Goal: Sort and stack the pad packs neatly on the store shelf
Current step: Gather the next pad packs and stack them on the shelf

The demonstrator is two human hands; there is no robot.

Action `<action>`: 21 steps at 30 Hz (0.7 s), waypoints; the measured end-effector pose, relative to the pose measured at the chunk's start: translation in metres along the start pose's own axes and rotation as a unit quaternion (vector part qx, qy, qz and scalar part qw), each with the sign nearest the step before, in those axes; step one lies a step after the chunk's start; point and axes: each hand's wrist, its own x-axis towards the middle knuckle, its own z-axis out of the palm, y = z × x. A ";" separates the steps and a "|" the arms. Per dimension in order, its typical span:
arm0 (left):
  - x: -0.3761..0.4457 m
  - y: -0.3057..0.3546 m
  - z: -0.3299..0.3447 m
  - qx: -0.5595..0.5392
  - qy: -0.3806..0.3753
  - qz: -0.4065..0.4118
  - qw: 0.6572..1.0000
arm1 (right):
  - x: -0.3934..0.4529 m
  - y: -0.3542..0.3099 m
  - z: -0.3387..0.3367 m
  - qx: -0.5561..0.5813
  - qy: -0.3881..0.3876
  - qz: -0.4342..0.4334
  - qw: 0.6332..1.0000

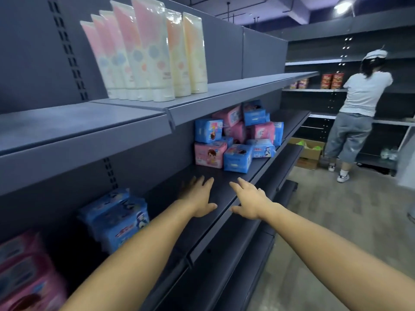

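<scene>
Both hands reach over a bare stretch of the dark middle shelf [224, 198] at the lower centre of the frame, the left hand [197, 198] and right hand [249, 200] side by side, palms down, fingers straight and slightly spread, holding nothing. Whether the palms touch the shelf cannot be told. The jumbled heap of pad packs [235, 135] lies just beyond the fingertips, centre right of the frame, pink and blue mixed and tipped at all angles. Nearest are a pink pack [208, 154] and a blue pack [238, 158], standing beside each other at the heap's front. The sensible move, in my judgement, is to take 1 front pack in each hand rather than pull from the middle, since the upper packs lean on the lower and could slide off the shelf edge. Sorted piles already sit at the lower left: a blue stack [119, 217] and a pink stack [24, 272]. Each pack should go to its own colour, faces aligned, edges squared.
</scene>
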 end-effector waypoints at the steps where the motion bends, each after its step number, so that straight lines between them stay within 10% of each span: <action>1: 0.014 0.000 0.000 -0.004 -0.003 0.002 1.000 | 0.009 0.007 0.000 0.003 0.001 0.009 1.000; 21: 0.205 0.009 -0.004 -0.225 0.018 -0.001 0.974 | 0.157 0.107 -0.015 0.196 0.028 0.133 0.971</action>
